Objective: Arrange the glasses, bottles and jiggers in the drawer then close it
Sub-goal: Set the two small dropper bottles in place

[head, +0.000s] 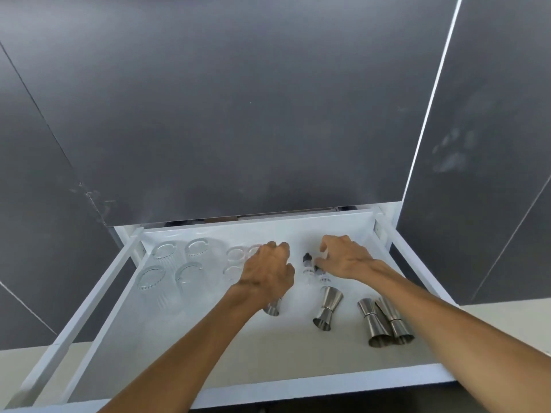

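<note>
Left hand: your left hand (266, 274) is inside the drawer (298, 386), near the middle. Its fingers are curled down. You cannot tell if it is pinching anything, because the hand hides what is under it.
Right hand: your right hand (343, 259) is just to the right of it, at the far part of the drawer. Its fingers are bent and its fingertips touch the black cap of the near bottle (321, 274).
Bottles: two small clear bottles with black caps lie between your two hands. The far bottle (307, 266) is just beside the near one.
Jiggers: four shiny metal jiggers lie on their sides in the near part of the drawer. One jigger (272, 308) peeks out from under your left wrist. The middle jigger (328, 308) is just near the bottles. Two more, the third jigger (372, 323) and the fourth jigger (395, 321), lie touching each other on the right, close under your right arm.
Glasses: four tall glasses (176, 263) stand in a square at the far left of the drawer. Some short glasses (237, 257) stand just left of your left hand.
Drawer: it is white and pulled wide open.
Room: dark grey cupboard doors (238, 114) rise behind the drawer. The floor (507, 314) beside the drawer is pale.
</note>
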